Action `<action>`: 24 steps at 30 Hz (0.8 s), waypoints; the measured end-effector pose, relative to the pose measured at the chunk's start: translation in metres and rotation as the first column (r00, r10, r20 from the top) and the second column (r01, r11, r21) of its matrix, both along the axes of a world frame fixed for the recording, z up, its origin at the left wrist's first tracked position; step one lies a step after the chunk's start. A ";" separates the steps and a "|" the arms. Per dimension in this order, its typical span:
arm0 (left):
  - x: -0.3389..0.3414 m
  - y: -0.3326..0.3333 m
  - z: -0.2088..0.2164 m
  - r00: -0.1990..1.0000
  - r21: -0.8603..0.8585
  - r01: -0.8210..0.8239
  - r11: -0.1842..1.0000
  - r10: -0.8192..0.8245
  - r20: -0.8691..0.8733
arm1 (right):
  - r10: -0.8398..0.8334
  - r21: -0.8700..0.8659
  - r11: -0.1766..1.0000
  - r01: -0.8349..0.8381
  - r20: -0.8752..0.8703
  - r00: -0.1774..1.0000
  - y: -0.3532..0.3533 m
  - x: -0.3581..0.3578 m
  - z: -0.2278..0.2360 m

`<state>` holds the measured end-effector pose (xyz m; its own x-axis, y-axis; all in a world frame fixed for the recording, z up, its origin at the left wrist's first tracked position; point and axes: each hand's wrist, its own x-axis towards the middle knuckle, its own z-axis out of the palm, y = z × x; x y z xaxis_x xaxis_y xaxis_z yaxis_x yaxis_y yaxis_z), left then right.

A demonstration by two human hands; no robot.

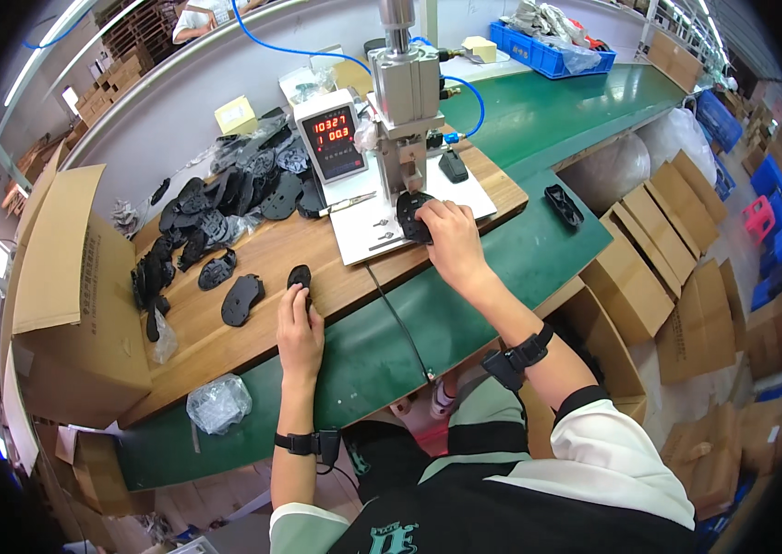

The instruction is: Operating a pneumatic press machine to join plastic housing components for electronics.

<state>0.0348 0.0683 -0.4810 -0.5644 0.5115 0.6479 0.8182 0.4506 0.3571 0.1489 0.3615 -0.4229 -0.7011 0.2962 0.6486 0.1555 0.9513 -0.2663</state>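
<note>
Under the head of a bench press (pixel 400 92), my right hand (pixel 451 240) grips the near right side of a black moulded plastic shell (pixel 409 220), which sits on the press's white base plate (pixel 354 235). Over to the left, my left hand (pixel 300 332) has its fingers closed on a small, rounded black plastic piece (pixel 300 275) at the wooden board's front edge. Its lower end is hidden by the fingers. Another flat black shell (pixel 242 300) lies on the board left of that hand. A few small metal bits (pixel 382 233) rest on the plate beside the pressed shell.
A heap of black plastic parts (pixel 216 208) covers the board's left rear, next to an open cardboard box (pixel 77 305). A digital counter (pixel 330 134) stands left of the press. A crumpled plastic bag (pixel 219 404) and a black part (pixel 563 207) lie on the green bench (pixel 511 263).
</note>
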 end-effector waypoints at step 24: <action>0.034 0.188 0.046 0.934 -0.318 0.261 0.911 -0.322 -0.155 | -0.737 -0.518 0.464 0.719 0.225 0.637 -0.028 0.405 -0.302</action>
<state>0.0687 0.2558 -0.4346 -0.2360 0.8141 0.5306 0.9689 0.2390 0.0642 0.5538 0.3340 -0.7251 -0.0542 0.9730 0.2243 0.7091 0.1956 -0.6774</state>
